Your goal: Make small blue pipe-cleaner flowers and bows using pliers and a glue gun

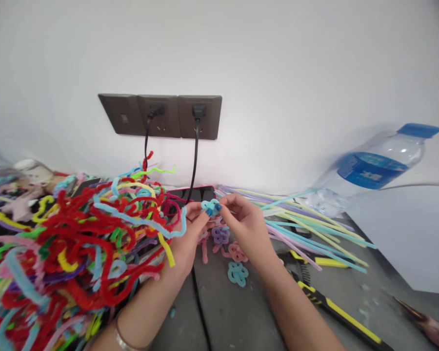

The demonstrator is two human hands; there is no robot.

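Between my two hands is a light blue pipe cleaner flower (209,206), pinched by the thumbs and fingertips. My left hand (190,229) grips it from the left, and my right hand (245,222) from the right. Parts of the flower are hidden behind the thumbs. Below them on the table lie a purple pipe cleaner flower (220,235), a pink one (237,252) and a light blue one (238,274). More pink looped pieces sit partly behind my left hand.
Tangled coloured pipe cleaners (95,239) heap up on the left. Straight pastel pipe cleaners (314,224), yellow-black handled pliers (344,314) and a water bottle (380,161) are on the right. A black cable (197,302) runs down the table; sockets (161,117) are on the wall.
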